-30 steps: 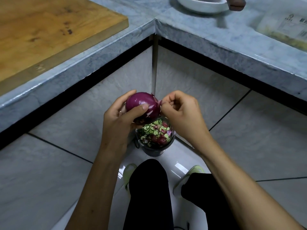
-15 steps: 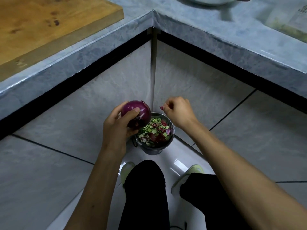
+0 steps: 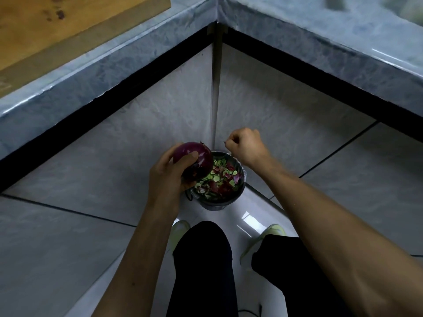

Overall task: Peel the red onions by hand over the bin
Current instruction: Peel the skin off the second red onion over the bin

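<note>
The left hand gripped a round, dark purple-red onion, thumb across its front, holding it above the left rim of a small dark round bin on the pale tiled floor. The bin held green and red vegetable scraps. The right hand hovered over the bin's far rim, fingers curled, pinching a thin sliver of onion skin. A thick wooden chopping board lay on the grey marble table.
</note>
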The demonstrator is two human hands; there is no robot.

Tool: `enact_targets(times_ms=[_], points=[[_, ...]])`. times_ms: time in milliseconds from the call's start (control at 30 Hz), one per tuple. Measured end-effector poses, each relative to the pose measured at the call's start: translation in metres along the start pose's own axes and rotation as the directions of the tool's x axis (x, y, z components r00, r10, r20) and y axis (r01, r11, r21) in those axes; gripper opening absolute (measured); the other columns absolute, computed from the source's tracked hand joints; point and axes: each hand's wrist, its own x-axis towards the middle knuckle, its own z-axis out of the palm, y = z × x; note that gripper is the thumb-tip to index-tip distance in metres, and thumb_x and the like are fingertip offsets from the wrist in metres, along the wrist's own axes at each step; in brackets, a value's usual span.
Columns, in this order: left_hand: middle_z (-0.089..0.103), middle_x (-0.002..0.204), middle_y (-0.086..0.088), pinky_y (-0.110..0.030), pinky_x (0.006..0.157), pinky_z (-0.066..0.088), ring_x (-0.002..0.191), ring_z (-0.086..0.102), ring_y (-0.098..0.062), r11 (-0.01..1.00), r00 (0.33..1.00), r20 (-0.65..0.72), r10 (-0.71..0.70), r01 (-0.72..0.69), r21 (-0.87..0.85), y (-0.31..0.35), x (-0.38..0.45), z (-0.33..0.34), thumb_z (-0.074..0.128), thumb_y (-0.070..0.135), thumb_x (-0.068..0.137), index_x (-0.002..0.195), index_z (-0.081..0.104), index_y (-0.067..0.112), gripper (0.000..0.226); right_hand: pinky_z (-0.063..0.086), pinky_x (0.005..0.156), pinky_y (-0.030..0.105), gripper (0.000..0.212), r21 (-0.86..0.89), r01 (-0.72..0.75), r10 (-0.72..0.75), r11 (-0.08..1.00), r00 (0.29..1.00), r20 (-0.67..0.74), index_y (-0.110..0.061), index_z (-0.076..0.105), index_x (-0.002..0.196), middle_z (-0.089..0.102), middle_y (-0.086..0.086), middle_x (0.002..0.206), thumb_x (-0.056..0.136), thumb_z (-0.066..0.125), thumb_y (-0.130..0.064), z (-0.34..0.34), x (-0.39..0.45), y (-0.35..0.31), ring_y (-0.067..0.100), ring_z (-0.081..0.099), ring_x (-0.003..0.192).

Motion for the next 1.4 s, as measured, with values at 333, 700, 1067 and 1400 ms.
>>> enact_targets(times_ms=[333, 700, 1067, 1400], points=[[0.072, 0.119, -0.008, -0.035, 0.07, 0.058, 0.107, 0.071, -0.027, 1.0, 1.0, -0.002, -0.007, 0.007, -0.024, -0.003, 0.001, -0.01, 0.08, 0.019, 0.081, 0.114, 0.075, 0.026, 0.034, 0.057, 0.071, 0.033, 0.024, 0.012, 0.023, -0.023, 1.0, 0.999, 0.029, -0.014, 0.063, 0.066, 0.068, 0.005, 0.08, 0.087, 0.057, -0.002, -0.001, 0.0, -0.002, 0.019, 0.066, 0.077], [0.072, 0.113, 0.003, -0.035, 0.077, 0.059, 0.107, 0.071, -0.023, 0.996, 0.99, 0.112, 0.087, -0.087, -0.004, 0.007, -0.016, -0.01, 0.084, 0.022, 0.066, 0.122, 0.07, 0.028, 0.057, 0.057, 0.077, 0.026, 0.016, 0.4, 0.143, -0.155, 0.905, 0.988, -0.003, -0.016, 0.075, 0.101, 0.072, -0.01, 0.09, 0.095, 0.062, -0.023, -0.034, -0.061, -0.042, 0.005, 0.069, 0.082], [0.073, 0.105, 0.019, -0.022, 0.074, 0.057, 0.098, 0.072, -0.007, 0.93, 0.912, 0.258, 0.318, -0.353, 0.101, 0.04, -0.055, 0.005, 0.087, 0.019, 0.067, 0.122, 0.067, 0.036, 0.061, 0.058, 0.081, 0.025, 0.023, 0.637, 0.147, -0.172, 0.757, 0.985, -0.024, -0.009, 0.077, 0.102, 0.077, 0.0, 0.09, 0.08, 0.079, -0.014, -0.077, -0.118, -0.063, 0.012, 0.073, 0.085], [0.07, 0.111, 0.005, -0.027, 0.075, 0.056, 0.099, 0.071, -0.016, 0.902, 0.872, 0.316, 0.373, -0.421, 0.097, 0.062, -0.079, 0.004, 0.082, 0.03, 0.065, 0.125, 0.067, 0.035, 0.062, 0.055, 0.09, 0.048, 0.014, 0.642, 0.162, -0.18, 0.75, 0.983, -0.038, -0.016, 0.079, 0.091, 0.077, -0.001, 0.084, 0.077, 0.082, -0.019, -0.105, -0.143, -0.081, 0.025, 0.073, 0.089]])
